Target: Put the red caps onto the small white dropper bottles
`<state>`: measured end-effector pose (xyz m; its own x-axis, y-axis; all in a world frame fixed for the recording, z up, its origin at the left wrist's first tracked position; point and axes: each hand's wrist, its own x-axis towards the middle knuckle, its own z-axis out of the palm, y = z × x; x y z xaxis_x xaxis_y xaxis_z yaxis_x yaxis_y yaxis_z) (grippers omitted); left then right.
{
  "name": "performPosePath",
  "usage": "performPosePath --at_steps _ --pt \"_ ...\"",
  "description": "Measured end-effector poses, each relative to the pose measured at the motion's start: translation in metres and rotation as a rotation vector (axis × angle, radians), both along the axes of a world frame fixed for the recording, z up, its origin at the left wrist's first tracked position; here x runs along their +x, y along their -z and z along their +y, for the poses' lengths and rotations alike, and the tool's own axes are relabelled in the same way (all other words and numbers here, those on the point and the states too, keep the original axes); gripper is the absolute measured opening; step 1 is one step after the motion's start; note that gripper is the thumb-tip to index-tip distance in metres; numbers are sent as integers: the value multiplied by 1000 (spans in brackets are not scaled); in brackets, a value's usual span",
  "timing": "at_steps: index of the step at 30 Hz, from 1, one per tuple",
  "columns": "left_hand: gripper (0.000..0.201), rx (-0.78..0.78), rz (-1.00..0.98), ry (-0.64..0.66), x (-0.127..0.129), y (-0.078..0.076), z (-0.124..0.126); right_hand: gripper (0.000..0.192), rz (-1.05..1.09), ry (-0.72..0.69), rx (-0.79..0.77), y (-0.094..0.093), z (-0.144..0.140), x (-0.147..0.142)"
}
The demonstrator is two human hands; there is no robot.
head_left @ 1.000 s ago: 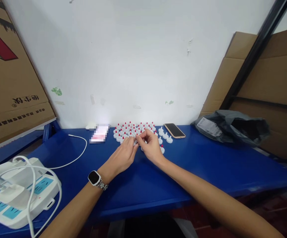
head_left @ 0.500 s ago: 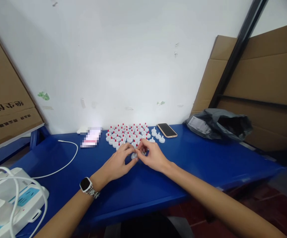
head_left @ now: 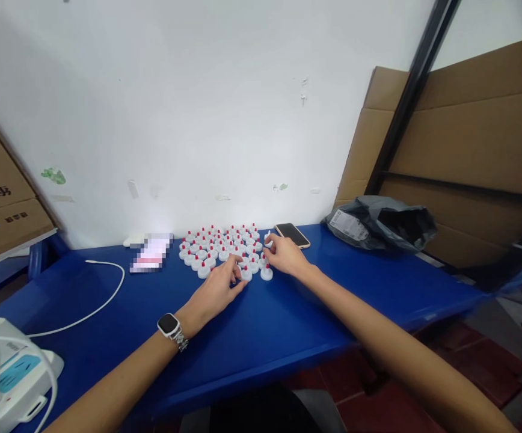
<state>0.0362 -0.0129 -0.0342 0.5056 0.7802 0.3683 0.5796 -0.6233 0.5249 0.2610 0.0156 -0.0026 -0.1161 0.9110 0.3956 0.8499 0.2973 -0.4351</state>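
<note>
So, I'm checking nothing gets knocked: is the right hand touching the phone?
Apart. The head view shows blue table between the right hand and the phone.

Bright, even light; warped edges

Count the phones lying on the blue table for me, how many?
1. The phone lies face up at the table's back edge, just right of the white caps.

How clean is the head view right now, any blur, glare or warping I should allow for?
Head view: evenly lit, soft shadows under the left hand and right hand; the small white caps are sharp but tiny; a blurred-out patch beside them; the table edges bow from wide-angle distortion; the phone shows faint sheen.
</note>
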Motion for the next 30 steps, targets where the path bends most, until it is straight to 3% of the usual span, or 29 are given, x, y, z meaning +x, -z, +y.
performPosePath --at_steps 5,8,11,14,18,21,24,27,30 --pt "28 85 -13 -66 -12 -19 -3 10 31 -71 -13 0 10 0" --pt "23 171 -16 -93 -20 -36 0 9 108 -73 83 -11 3 -6" --pt "34 266 -16 -78 -25 -50 3 8 235 -193 169 -25 -12 -23" --pt "46 253 30 -22 -32 -52 2 8 386 -376 128 -31 -25 -51" --pt "35 150 82 -22 -52 -41 -2 13 427 -475 57 -24 -24 -81" --pt "35 102 97 -94 -70 -36 -4 17 265 -443 82 -15 -16 -90" --pt "34 33 141 -150 -82 -39 -5 13 -98 -422 135 -8 -9 -94" --pt "33 -31 168 -158 -85 -43 -6 17 -386 -399 168 -4 -7 -102" --pt "32 -58 148 -141 -84 -42 -6 24 -512 -373 174 0 -5 -112"
